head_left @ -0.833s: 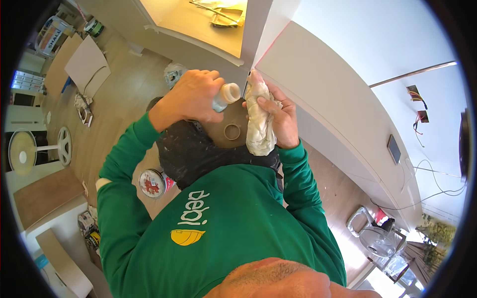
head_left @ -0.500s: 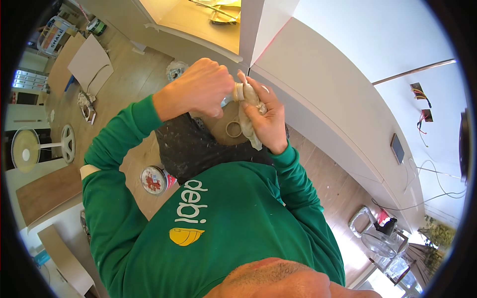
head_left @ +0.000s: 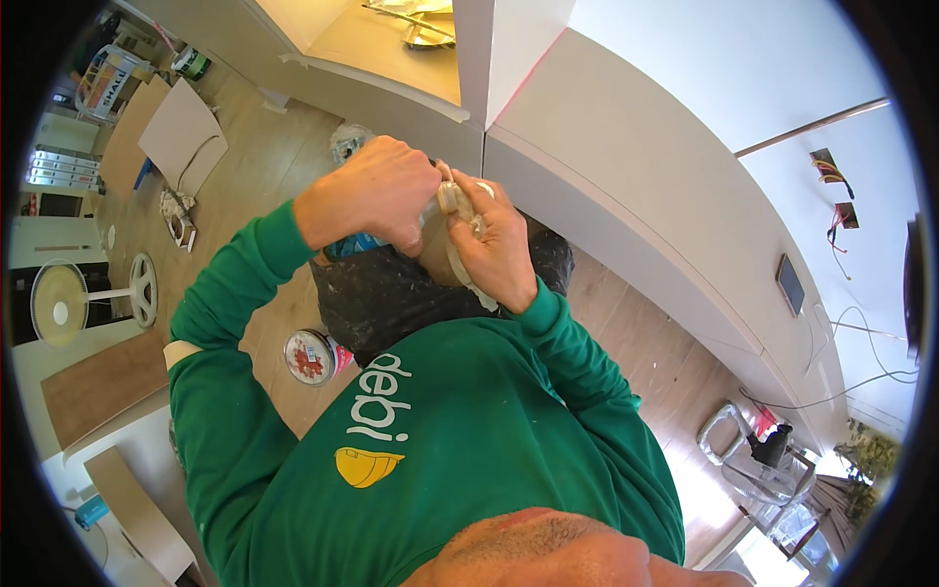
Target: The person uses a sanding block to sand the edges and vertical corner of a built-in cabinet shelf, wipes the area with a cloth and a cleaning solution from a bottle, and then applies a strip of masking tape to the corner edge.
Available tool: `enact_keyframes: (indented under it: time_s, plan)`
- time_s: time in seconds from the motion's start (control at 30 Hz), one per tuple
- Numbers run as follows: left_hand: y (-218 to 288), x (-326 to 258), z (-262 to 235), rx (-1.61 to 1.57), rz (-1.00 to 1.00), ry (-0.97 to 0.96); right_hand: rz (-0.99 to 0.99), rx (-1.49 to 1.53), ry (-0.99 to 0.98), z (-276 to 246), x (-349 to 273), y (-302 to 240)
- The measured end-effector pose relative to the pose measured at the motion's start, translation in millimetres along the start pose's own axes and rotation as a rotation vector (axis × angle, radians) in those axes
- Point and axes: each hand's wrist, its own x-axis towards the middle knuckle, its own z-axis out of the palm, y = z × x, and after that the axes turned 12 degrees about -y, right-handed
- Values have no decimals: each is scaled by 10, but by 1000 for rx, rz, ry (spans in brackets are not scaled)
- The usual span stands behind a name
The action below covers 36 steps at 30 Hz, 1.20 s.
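Hands together on rag-wrapped tube, near cabinet corner.

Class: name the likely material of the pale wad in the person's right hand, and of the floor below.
Wad: probably soft cloth, off-white and matt; it crumples and folds in the right hand. Floor: wood or wood-look laminate, light brown with long plank seams and a slight sheen.
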Motion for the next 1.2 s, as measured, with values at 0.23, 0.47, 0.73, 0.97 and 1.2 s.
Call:
enact_keyframes:
  time_s: [0.23, 0.47, 0.73, 0.97, 1.2]
  plan:
    - [-175, 42, 385, -76, 27, 306, -55, 96, 14, -98, 35, -85]
    - [-102, 74, 903, -696, 58, 798, 133, 484, 130, -819, 502, 239]
    - [-148, 20, 1423, -1092, -31, 722, 369, -527, 225, -918, 1693, 970]
    - [-361, -48, 1948, -1168, -139, 724, 367, -483, 312, -845, 1822, 1046]
    - [-304, -64, 1806, -1185, -122, 742, 401, -459, 411, -1233, 2212, 1052]
